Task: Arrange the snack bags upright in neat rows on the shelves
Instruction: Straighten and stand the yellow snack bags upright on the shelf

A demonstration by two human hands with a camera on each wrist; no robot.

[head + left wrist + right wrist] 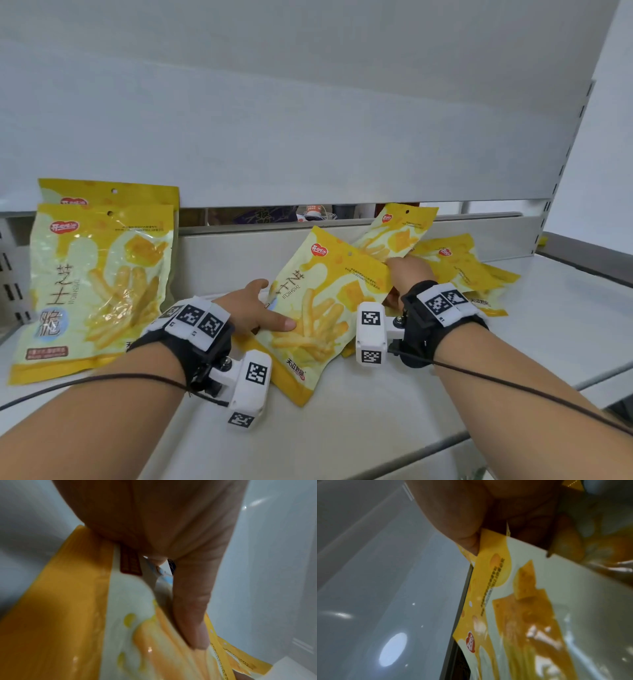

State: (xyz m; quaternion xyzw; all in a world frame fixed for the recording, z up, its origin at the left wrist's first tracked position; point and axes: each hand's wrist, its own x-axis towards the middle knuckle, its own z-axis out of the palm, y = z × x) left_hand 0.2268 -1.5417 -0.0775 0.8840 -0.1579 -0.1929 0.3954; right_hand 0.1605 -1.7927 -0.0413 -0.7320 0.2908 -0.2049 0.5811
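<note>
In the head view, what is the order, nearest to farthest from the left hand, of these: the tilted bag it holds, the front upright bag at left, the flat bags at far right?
1. Tilted bag, centre: the left hand grips its edge.
2. Front upright bag, to the left.
3. Flat bags, far right, beyond the right hand.

Held bag (318, 308): glossy plastic film, yellow and pale print, glare spots, slightly crinkled. Standing bags (96, 284): same shiny film, creased, reflections across front. Loose bags (459, 263): glossy film too. Shelf (394, 411): smooth painted metal, pale grey, soft sheen. Back panel (308, 120): smooth, matt grey-white. Slotted upright (568, 147): painted metal. Wrist straps (428, 329): black matt cloth. Wrist housings (370, 332): white smooth plastic, matt.
</note>
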